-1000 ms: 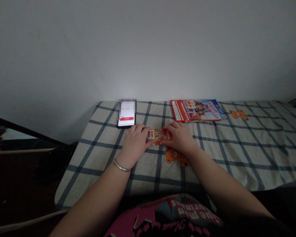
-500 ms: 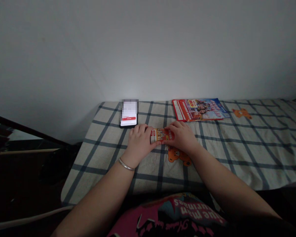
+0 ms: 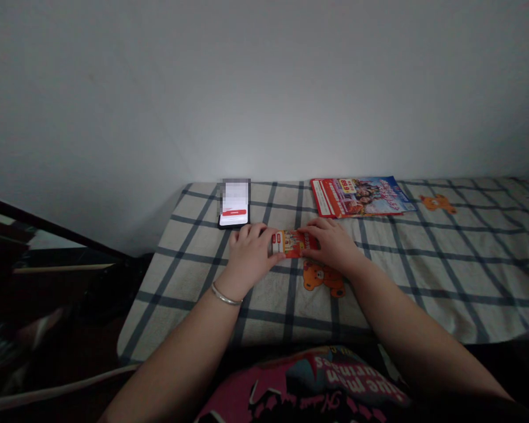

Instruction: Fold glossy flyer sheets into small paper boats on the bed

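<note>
A small red and orange printed piece of paper, which looks like a folded leaflet (image 3: pixel 290 242), lies on the checked cloth between my hands. My left hand (image 3: pixel 250 254) grips its left end, thumb along the near edge and fingers along the far edge. Around the right end, my right hand (image 3: pixel 332 245) is closed in the same way. Part of each end is hidden under my fingers. Just beyond my left hand lies a phone (image 3: pixel 234 216) with a lit screen. Past my right hand rests a stack of colourful leaflets (image 3: pixel 361 197).
A checked cloth (image 3: pixel 189 247) covers the table, with an orange bear print (image 3: pixel 321 279) near my right wrist and another bear print (image 3: pixel 438 204) at the right. A pale wall (image 3: pixel 264 88) stands behind the table. Dark floor lies to the left, with a slanting dark rail (image 3: pixel 57 228).
My right hand has slid slightly right along the leaflet, so more of its middle shows. My left hand still grips its end. The whole view has shifted a little.
</note>
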